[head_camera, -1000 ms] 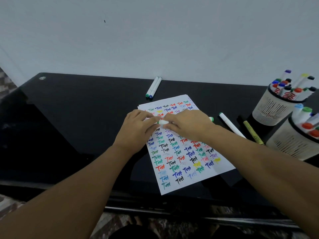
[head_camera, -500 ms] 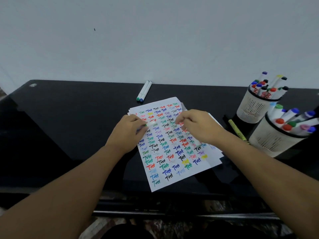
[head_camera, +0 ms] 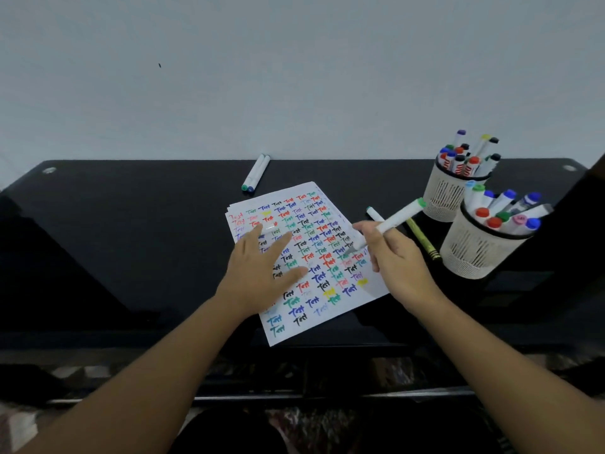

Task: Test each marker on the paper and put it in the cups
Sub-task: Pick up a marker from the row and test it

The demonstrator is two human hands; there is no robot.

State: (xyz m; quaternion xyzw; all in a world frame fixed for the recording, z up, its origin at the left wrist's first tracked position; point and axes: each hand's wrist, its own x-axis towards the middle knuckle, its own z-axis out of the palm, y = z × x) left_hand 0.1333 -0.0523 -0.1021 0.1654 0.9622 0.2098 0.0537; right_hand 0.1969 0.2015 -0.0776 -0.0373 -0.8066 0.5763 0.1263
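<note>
On the paper (head_camera: 307,260), near its right edge, the tip of a green-ended marker (head_camera: 394,221) is pressed, gripped by the right hand (head_camera: 397,263). The sheet is held flat by the left hand (head_camera: 262,273), fingers spread. Right of the paper, two marker-filled cups (head_camera: 471,253) are seen.

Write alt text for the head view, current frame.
The right hand holds a green-capped marker tip-down on a paper covered in coloured test marks, while the left hand rests flat on it. Two marker-filled mesh cups stand to the right on the black table.
</note>
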